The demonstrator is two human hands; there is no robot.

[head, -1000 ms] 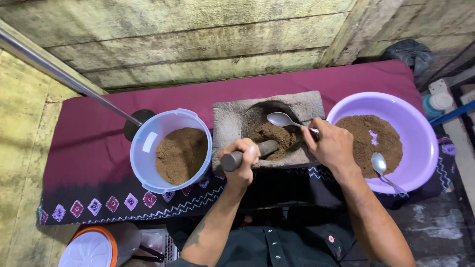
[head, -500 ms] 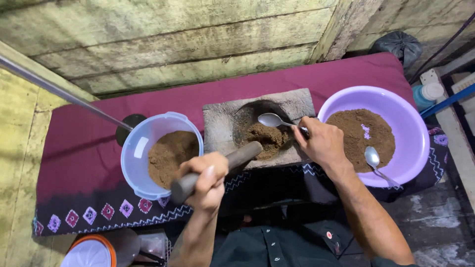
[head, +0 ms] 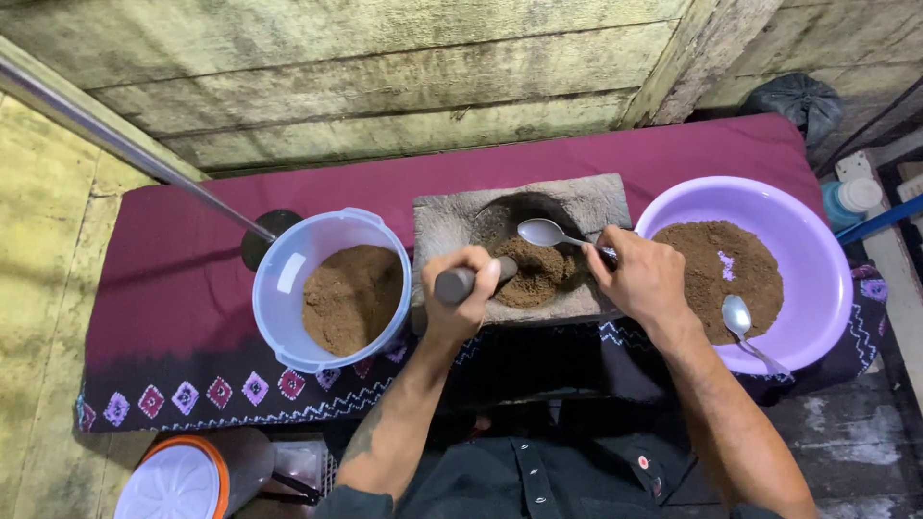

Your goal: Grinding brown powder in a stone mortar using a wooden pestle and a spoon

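Head view: left hand (head: 460,293) around pestle (head: 473,279)

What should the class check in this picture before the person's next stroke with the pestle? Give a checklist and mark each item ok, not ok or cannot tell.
1. Left hand grips the pestle: ok.
2. Pestle tip in the brown powder in the mortar: ok.
3. Right hand holds a spoon over the powder, clear of the pestle: ok.
4. Mortar fully on the cloth: cannot tell, its near edge is at the table's edge.
5. Tub and purple bowl upright: ok.
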